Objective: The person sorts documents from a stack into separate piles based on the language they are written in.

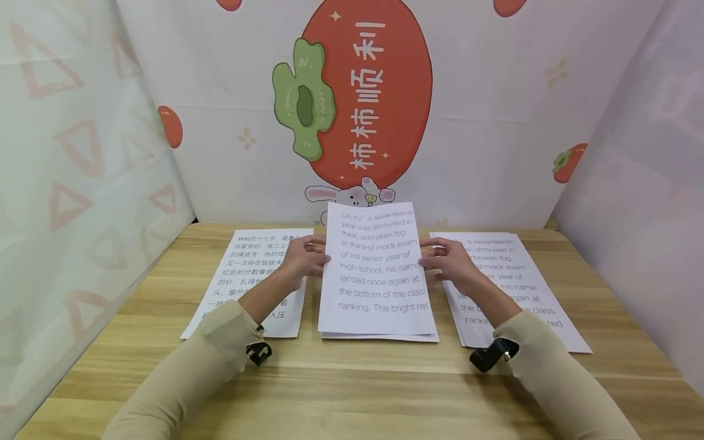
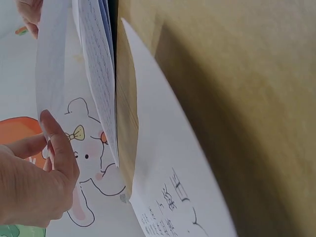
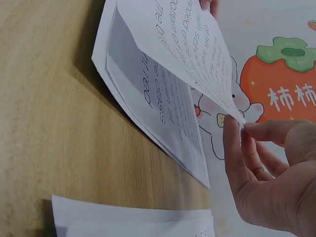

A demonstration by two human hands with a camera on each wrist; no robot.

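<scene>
A printed sheet of paper (image 1: 376, 269) with English text is held up over the middle stack. My left hand (image 1: 302, 260) pinches its left edge between thumb and fingers. On the opposite edge, my right hand (image 1: 448, 263) pinches it the same way. In the right wrist view the raised sheet (image 3: 182, 54) slants above the middle stack (image 3: 153, 98), whose top page carries English print too. The left wrist view shows the left hand (image 2: 39, 173) gripping the sheet's edge, with a gap between the sheet and the stack below.
On the wooden table (image 1: 352, 391), a page with Chinese text (image 1: 242, 275) lies at the left, partly under the left forearm. A stack of English pages (image 1: 528, 293) lies at the right beneath the right forearm. Behind stands a printed backdrop (image 1: 484, 153).
</scene>
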